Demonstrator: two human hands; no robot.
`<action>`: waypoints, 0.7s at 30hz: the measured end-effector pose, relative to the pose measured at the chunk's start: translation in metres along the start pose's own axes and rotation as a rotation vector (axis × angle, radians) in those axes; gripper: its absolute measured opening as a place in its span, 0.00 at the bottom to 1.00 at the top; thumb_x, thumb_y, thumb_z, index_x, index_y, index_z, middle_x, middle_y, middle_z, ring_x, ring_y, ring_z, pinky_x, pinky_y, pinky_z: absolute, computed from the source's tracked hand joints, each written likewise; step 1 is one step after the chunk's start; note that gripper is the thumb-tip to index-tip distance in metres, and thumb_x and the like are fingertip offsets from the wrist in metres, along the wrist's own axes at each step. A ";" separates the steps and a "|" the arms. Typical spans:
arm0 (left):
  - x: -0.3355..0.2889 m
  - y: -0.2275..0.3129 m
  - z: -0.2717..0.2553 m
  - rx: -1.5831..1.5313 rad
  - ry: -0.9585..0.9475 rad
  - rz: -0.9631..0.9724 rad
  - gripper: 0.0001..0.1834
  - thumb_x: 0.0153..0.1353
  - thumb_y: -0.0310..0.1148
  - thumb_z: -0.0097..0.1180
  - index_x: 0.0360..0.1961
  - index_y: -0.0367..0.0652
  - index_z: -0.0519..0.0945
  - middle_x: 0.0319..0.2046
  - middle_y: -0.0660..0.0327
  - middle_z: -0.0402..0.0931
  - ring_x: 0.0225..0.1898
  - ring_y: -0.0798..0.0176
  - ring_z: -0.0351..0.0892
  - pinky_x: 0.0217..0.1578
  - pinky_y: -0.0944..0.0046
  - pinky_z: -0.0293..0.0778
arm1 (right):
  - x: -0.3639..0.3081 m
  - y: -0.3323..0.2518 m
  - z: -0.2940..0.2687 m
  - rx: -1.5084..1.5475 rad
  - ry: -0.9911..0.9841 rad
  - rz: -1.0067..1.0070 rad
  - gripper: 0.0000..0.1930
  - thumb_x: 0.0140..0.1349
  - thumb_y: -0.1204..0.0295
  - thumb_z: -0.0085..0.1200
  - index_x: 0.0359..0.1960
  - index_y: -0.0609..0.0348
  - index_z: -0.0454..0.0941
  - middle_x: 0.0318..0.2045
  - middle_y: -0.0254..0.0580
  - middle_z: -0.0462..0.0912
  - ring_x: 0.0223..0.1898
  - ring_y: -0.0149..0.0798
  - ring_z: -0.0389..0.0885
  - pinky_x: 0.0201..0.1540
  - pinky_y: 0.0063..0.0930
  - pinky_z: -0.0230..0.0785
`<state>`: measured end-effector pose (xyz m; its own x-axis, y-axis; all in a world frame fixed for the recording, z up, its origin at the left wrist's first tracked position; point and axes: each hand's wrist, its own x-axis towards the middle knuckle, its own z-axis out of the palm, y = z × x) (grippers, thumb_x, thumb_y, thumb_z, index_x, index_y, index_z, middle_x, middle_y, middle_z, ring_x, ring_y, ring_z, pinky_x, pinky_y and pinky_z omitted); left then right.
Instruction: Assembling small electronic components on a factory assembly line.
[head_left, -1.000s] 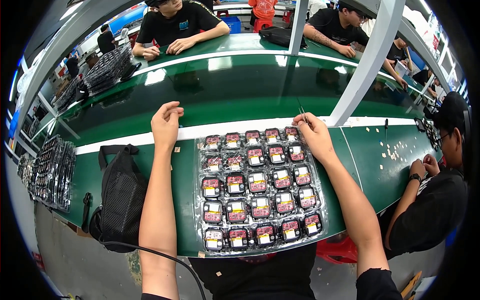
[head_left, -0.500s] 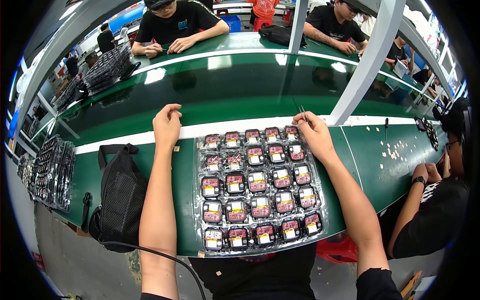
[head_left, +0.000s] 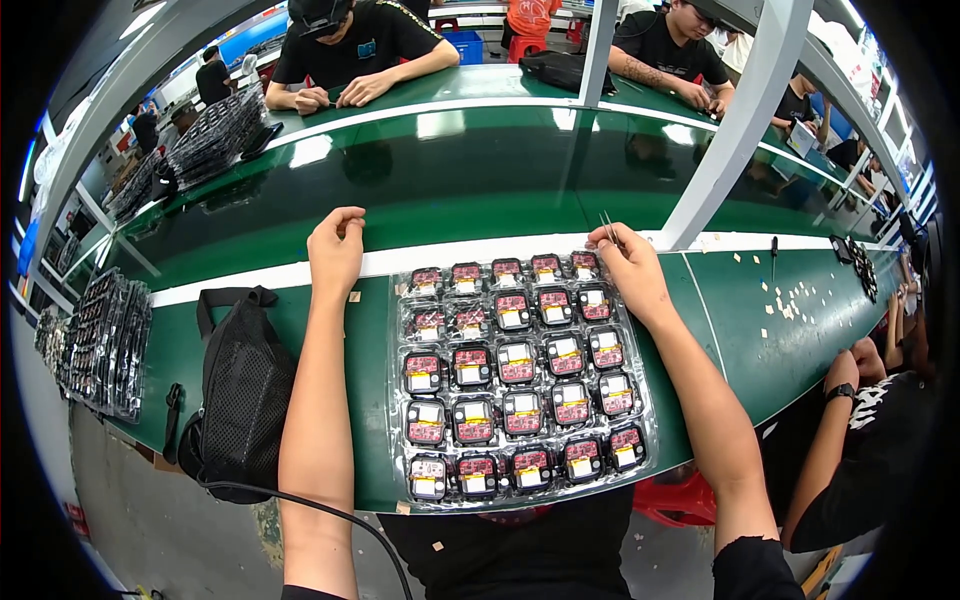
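In the head view, my right hand [head_left: 630, 264] pinches metal tweezers [head_left: 606, 228] between thumb and fingers, points aimed away from me. Nearer my body, at those fingers' left, lies the clear tray [head_left: 396, 420] of square units [head_left: 517, 362]; contact I can't tell. I judge this tweezer work at rest; picking from here would call for tipping the points down. Well left, my left hand [head_left: 336, 250] curls loosely, seemingly empty, forearm reaching forward.

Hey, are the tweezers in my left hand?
No, the metal tweezers stick up from your right hand at the far right corner of the clear plastic tray.
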<state>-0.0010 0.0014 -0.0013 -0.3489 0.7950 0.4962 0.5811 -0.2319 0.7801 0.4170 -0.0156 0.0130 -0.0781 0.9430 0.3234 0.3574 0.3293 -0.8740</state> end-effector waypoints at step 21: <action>-0.002 0.002 0.003 0.054 -0.007 0.133 0.08 0.69 0.24 0.55 0.44 0.35 0.85 0.32 0.58 0.85 0.34 0.65 0.84 0.38 0.64 0.77 | 0.001 0.004 0.002 -0.056 0.179 -0.126 0.10 0.73 0.70 0.52 0.45 0.64 0.81 0.30 0.37 0.81 0.28 0.28 0.75 0.32 0.25 0.69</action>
<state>0.0029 0.0006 -0.0019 -0.2607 0.7631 0.5914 0.6608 -0.3055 0.6856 0.4159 -0.0137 0.0092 0.0397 0.8694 0.4924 0.4065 0.4362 -0.8028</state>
